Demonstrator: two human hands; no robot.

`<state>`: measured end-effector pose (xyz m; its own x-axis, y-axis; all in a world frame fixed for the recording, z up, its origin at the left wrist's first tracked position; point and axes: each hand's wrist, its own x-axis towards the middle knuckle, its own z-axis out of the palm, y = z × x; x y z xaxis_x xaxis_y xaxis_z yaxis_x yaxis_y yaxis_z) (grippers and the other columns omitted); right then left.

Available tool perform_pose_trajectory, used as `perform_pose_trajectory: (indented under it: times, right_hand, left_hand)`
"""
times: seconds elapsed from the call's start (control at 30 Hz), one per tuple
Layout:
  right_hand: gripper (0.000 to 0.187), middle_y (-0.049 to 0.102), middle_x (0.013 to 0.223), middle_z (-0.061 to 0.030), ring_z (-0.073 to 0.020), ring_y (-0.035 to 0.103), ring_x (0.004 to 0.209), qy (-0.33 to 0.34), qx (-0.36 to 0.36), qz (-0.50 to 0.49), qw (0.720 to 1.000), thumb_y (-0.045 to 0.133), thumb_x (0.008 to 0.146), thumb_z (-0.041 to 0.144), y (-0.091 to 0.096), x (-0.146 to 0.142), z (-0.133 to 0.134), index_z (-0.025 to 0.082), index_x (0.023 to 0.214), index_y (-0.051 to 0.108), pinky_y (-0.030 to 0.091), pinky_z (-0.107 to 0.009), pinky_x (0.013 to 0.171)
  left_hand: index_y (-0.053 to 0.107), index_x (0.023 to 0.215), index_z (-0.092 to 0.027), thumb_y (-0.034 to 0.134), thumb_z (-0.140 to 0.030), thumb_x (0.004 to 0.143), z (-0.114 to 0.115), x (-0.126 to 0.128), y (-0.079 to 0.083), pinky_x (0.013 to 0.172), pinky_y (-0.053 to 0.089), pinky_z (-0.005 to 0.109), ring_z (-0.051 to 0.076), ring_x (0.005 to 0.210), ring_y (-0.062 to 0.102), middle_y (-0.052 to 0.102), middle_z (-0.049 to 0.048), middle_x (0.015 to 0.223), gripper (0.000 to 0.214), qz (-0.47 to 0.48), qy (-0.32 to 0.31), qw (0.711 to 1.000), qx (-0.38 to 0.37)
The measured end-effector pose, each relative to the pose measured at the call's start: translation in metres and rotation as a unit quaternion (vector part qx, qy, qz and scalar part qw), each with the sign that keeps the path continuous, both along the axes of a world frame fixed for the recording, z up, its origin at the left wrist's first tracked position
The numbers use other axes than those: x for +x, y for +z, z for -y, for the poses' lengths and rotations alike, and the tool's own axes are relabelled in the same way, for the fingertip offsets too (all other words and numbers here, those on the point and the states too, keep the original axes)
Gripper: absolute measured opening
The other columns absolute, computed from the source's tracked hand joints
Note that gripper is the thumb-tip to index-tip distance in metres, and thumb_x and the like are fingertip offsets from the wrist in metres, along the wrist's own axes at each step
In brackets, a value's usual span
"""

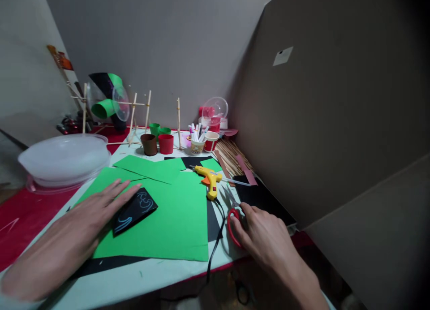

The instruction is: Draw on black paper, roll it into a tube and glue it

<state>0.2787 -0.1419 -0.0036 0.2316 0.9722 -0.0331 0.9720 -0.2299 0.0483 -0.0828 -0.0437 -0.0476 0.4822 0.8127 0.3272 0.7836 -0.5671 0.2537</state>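
Observation:
My left hand lies flat with fingers stretched out on green paper, its fingertips touching a small black paper piece with light blue drawn lines. My right hand rests at the table's right edge, its fingers curled on the red handle of a pair of scissors that lies on the table. A yellow glue gun lies just beyond the scissors, its black cord running off the front edge.
Several small cups, a cup of markers and stick frames stand at the back. A clear plastic lid sits far left. A large cardboard sheet stands along the right side. Wooden sticks lie beside it.

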Motion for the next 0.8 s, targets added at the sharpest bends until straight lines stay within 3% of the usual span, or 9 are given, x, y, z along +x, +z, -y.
perform_pose_trajectory:
  times: [0.13,0.23,0.4,0.57,0.67,0.8]
  right_hand:
    - [0.031,0.078,0.084,-0.0193,-0.0383,0.078,0.081,0.032,-0.029,0.054,0.998,0.049,0.101,0.028,0.006,-0.002,-0.024,0.013,0.090,0.073,0.042,-0.036,0.057]
    - [0.031,0.078,0.080,-0.0188,-0.0368,0.079,0.080,0.057,-0.035,0.079,0.995,0.049,0.101,0.026,0.006,-0.002,-0.039,0.014,0.086,0.074,0.038,-0.033,0.054]
    - [0.025,0.078,0.091,-0.0180,-0.0333,0.078,0.082,0.062,-0.031,0.096,0.993,0.053,0.101,0.030,-0.001,0.006,-0.050,0.012,0.102,0.071,0.037,-0.032,0.053]
    - [0.028,0.076,0.090,-0.0152,-0.0294,0.076,0.083,0.097,-0.015,0.096,0.991,0.052,0.101,0.033,-0.013,0.019,-0.049,0.011,0.111,0.065,0.042,-0.033,0.061]
    - [0.027,0.076,0.088,-0.0137,-0.0283,0.074,0.079,0.117,0.006,0.103,0.988,0.052,0.100,0.033,-0.019,0.023,-0.049,0.012,0.112,0.064,0.042,-0.033,0.063]
    - [0.021,0.075,0.080,-0.0122,-0.0277,0.073,0.074,0.134,0.033,0.118,0.983,0.055,0.097,0.031,-0.022,0.027,-0.048,0.014,0.105,0.066,0.041,-0.033,0.062]
  left_hand:
    - [0.033,0.156,-0.049,0.043,-0.003,0.077,-0.019,0.012,0.008,0.122,0.033,0.059,0.034,0.151,0.037,0.033,-0.0111,0.166,0.092,-0.038,-0.102,0.989,-0.096]
    - [0.036,0.156,-0.045,0.046,0.000,0.069,-0.028,0.020,0.018,0.123,0.025,0.064,0.034,0.154,0.031,0.031,-0.0054,0.167,0.099,-0.069,-0.127,0.979,-0.145]
    - [0.031,0.159,-0.036,0.049,0.000,0.075,-0.028,0.034,0.042,0.125,0.018,0.065,0.031,0.157,0.021,0.032,0.0032,0.168,0.093,-0.136,-0.127,0.958,-0.218]
    - [0.022,0.162,-0.032,0.062,-0.006,0.078,-0.037,0.042,0.055,0.127,0.015,0.058,0.030,0.160,0.011,0.018,0.0074,0.173,0.096,-0.145,-0.141,0.944,-0.262]
    - [0.026,0.161,-0.032,0.077,-0.016,0.074,-0.047,0.044,0.054,0.127,0.016,0.058,0.034,0.159,0.017,0.028,0.0094,0.170,0.101,-0.138,-0.143,0.942,-0.269]
    - [0.038,0.157,-0.030,0.085,-0.024,0.069,-0.052,0.044,0.050,0.113,0.039,0.050,0.039,0.141,0.047,0.054,0.0123,0.152,0.100,-0.114,-0.139,0.951,-0.250]
